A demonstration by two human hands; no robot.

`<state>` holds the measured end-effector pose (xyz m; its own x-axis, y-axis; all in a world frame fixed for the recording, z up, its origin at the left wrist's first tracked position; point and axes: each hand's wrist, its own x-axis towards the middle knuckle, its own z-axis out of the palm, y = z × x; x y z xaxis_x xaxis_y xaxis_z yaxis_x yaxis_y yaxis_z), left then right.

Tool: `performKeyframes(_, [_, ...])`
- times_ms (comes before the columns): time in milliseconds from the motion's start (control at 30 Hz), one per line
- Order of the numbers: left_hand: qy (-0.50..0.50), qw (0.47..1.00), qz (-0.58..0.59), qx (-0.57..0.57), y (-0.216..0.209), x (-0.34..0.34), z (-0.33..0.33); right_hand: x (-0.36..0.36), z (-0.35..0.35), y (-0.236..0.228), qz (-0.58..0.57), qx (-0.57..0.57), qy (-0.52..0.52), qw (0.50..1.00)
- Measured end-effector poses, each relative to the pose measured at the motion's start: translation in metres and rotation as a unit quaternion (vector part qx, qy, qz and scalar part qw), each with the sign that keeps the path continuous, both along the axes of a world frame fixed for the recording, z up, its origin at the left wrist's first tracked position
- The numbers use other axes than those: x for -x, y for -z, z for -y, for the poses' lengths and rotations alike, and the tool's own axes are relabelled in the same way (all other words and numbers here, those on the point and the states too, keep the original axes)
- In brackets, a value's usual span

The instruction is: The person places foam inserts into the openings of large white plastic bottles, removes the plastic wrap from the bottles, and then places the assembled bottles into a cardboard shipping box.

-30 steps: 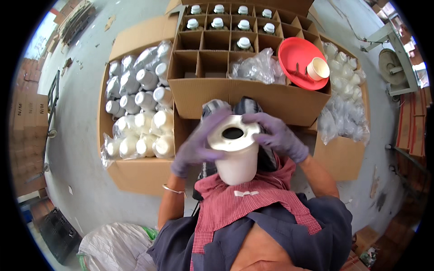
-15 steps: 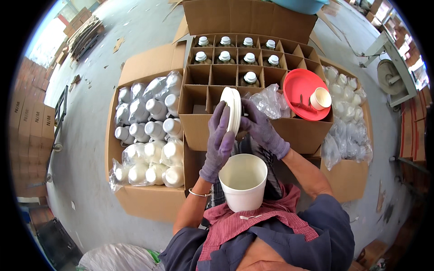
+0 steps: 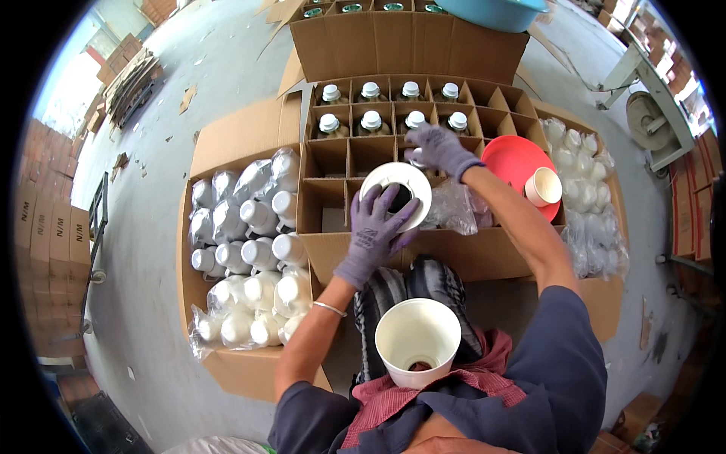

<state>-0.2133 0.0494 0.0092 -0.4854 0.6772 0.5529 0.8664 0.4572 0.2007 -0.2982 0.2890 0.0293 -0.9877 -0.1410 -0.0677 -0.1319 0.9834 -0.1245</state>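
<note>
My left hand point(image 3: 376, 227), in a purple-grey glove, holds a round white plastic piece point(image 3: 414, 175) with a dark round middle. Its fingers are spread across the face, above the near cells of the divided carton point(image 3: 363, 246). My right hand point(image 3: 444, 150), gloved alike, is bent over a white-capped bottle point(image 3: 416, 155) in the third row, which it mostly hides. On my lap rests a white tub point(image 3: 418, 333), its mouth up and something reddish showing at its bottom. More white-capped bottles point(image 3: 370, 121) stand in the two far rows of cells.
Left of the carton, an open box point(image 3: 227, 359) holds bagged white cups point(image 3: 259, 253). Another box with bagged pale pieces point(image 3: 578, 197) is at right. A red plate point(image 3: 514, 155) and small cream cup point(image 3: 543, 187) sit on the carton near clear bags point(image 3: 454, 212). Behind is a blue basin point(image 3: 495, 13).
My right hand has left the white piece and moved forward to the bottle. In my left hand the piece has turned from edge-on to face up. The view has shifted.
</note>
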Motion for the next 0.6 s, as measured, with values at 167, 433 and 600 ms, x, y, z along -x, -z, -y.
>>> performKeyframes(167, [0.013, 0.995, 0.046, 0.083, 0.016, 0.0, -0.016, -0.006, 0.001, 0.025, 0.1, -0.027, 0.039, 0.994])
performKeyframes(433, [0.031, 0.804, 0.448, -0.389, -0.018, 0.008, -0.003, -0.102, -0.01, -0.108, -0.319, 0.233, -0.017, 0.919])
performKeyframes(600, [0.11, 0.73, 0.532, -0.416, -0.089, -0.016, 0.003, -0.166, 0.005, -0.08, -0.282, 0.56, -0.017, 0.779])
